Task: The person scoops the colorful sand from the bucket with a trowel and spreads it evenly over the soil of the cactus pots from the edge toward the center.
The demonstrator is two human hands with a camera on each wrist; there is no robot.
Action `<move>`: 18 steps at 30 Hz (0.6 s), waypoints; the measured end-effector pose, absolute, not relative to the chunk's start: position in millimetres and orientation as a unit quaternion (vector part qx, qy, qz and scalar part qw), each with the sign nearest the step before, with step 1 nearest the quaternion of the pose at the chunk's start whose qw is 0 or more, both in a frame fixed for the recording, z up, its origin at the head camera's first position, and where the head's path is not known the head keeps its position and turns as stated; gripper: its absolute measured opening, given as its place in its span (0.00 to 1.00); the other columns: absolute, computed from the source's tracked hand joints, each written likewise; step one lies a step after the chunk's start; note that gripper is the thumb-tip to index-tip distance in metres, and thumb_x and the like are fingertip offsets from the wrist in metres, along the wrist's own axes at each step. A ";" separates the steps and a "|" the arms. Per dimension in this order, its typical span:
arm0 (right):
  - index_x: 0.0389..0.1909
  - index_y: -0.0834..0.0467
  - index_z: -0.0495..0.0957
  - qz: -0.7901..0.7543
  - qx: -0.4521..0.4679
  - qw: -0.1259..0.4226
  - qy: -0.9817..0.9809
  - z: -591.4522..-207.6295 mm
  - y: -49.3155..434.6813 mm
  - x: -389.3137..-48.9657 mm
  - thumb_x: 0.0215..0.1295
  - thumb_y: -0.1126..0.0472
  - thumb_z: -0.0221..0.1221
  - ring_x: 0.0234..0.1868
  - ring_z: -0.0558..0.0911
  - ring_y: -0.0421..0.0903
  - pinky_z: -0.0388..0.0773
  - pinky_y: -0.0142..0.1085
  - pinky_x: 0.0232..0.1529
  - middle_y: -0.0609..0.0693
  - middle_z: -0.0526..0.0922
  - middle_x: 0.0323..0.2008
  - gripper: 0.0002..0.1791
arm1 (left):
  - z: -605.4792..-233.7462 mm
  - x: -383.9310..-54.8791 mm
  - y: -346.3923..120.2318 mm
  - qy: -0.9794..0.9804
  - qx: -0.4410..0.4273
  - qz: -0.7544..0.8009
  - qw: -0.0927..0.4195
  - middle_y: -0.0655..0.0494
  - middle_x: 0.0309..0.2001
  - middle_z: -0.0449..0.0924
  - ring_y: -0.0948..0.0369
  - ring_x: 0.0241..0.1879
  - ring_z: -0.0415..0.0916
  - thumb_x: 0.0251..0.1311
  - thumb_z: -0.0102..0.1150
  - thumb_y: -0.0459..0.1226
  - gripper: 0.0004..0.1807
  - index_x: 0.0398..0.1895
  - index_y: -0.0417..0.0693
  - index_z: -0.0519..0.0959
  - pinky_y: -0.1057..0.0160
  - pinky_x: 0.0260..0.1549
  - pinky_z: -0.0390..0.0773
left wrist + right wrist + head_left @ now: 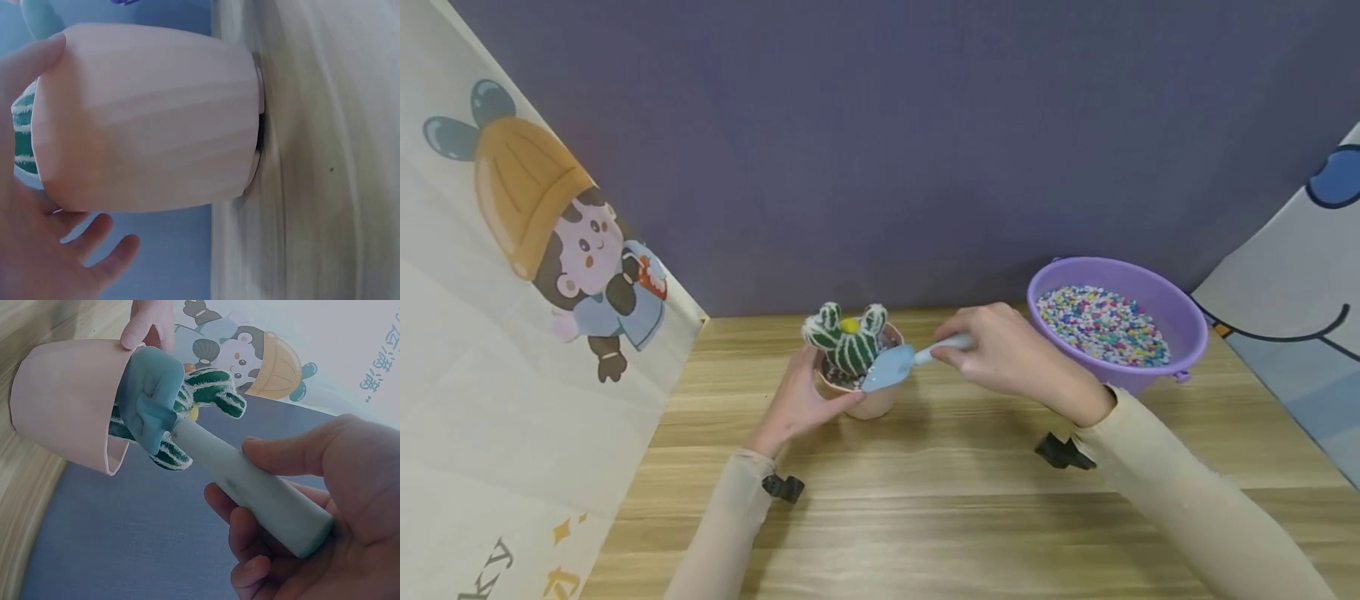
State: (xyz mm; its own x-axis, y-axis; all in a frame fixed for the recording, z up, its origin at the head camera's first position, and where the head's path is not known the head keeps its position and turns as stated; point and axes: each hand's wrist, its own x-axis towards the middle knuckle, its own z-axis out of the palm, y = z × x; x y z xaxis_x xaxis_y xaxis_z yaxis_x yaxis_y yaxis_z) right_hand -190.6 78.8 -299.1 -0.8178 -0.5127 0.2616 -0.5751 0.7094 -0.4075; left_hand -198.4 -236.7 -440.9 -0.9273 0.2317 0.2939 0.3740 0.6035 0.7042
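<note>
A green cactus with white stripes and a yellow top stands in a pale pink flowerpot on the table. My left hand grips the pot near its rim, thumb on one side and fingers on the other. In my right hand is a light blue toy shovel, pinched by its handle between thumb and curled fingers. The shovel's blade tilts down over the pot's right rim, beside the cactus. Small pebble-like bits show inside the pot; the blade hides part of them.
A purple bucket holding many small multicoloured beads stands at the right, close to my right forearm. A dark blue panel rises behind the wooden table. Printed white sheets flank both sides.
</note>
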 end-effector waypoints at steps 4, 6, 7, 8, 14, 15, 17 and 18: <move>0.42 0.54 0.93 0.251 0.296 0.062 -0.920 -299.8 77.9 -189.4 0.67 0.54 0.72 0.26 0.79 0.40 0.79 0.38 0.31 0.46 0.92 0.35 0.09 | -444.5 -195.3 -231.6 -0.893 -0.146 -0.413 0.099 0.54 0.74 0.71 0.52 0.73 0.69 0.48 0.83 0.58 0.57 0.81 0.64 0.61 0.39 0.76 0.68; 0.41 0.53 0.93 0.254 0.296 0.062 -0.919 -299.8 77.6 -188.6 0.66 0.54 0.72 0.25 0.79 0.40 0.78 0.37 0.31 0.45 0.92 0.34 0.09 | -445.8 -193.4 -226.9 -0.893 -0.139 -0.411 0.118 0.56 0.73 0.72 0.53 0.73 0.70 0.47 0.83 0.60 0.57 0.80 0.65 0.62 0.39 0.76 0.69; 0.41 0.53 0.93 0.256 0.296 0.061 -0.918 -299.7 77.3 -188.2 0.66 0.54 0.72 0.25 0.79 0.39 0.78 0.37 0.31 0.45 0.92 0.34 0.08 | -446.2 -192.5 -224.3 -0.893 -0.134 -0.409 0.128 0.57 0.73 0.73 0.54 0.72 0.70 0.46 0.83 0.60 0.57 0.80 0.65 0.63 0.40 0.76 0.69; 0.41 0.53 0.93 0.256 0.295 0.061 -0.918 -299.6 77.2 -187.9 0.66 0.53 0.72 0.25 0.79 0.39 0.78 0.37 0.31 0.44 0.92 0.33 0.08 | -446.2 -191.4 -221.5 -0.893 -0.130 -0.407 0.138 0.57 0.72 0.74 0.54 0.72 0.71 0.45 0.84 0.60 0.57 0.79 0.64 0.64 0.41 0.76 0.69; 0.40 0.52 0.93 0.263 0.289 0.063 -0.918 -299.5 77.0 -187.0 0.65 0.53 0.72 0.25 0.78 0.39 0.77 0.36 0.30 0.43 0.91 0.32 0.08 | -444.9 -181.7 -209.8 -0.914 -0.073 -0.364 0.164 0.53 0.71 0.75 0.50 0.72 0.70 0.42 0.83 0.65 0.62 0.80 0.56 0.62 0.41 0.76 0.68; 0.40 0.52 0.93 0.266 0.288 0.063 -0.918 -299.6 77.0 -186.9 0.65 0.53 0.72 0.24 0.78 0.39 0.77 0.36 0.29 0.43 0.91 0.31 0.08 | -444.7 -180.8 -209.2 -0.917 -0.068 -0.358 0.164 0.52 0.72 0.74 0.49 0.73 0.69 0.42 0.82 0.66 0.64 0.81 0.56 0.61 0.41 0.76 0.68; 0.40 0.51 0.93 0.271 0.286 0.061 -0.917 -299.9 77.1 -186.5 0.66 0.53 0.72 0.24 0.77 0.39 0.76 0.36 0.29 0.42 0.91 0.31 0.08 | -444.5 -180.4 -209.2 -0.918 -0.070 -0.353 0.166 0.51 0.73 0.73 0.48 0.74 0.68 0.43 0.81 0.66 0.65 0.82 0.55 0.59 0.41 0.77 0.67; 0.40 0.51 0.93 0.273 0.286 0.060 -0.916 -300.2 77.1 -186.3 0.66 0.53 0.72 0.23 0.77 0.39 0.75 0.36 0.29 0.42 0.90 0.30 0.07 | -444.8 -180.8 -210.0 -0.917 -0.077 -0.354 0.168 0.50 0.74 0.72 0.48 0.74 0.67 0.43 0.81 0.65 0.65 0.83 0.55 0.58 0.40 0.77 0.66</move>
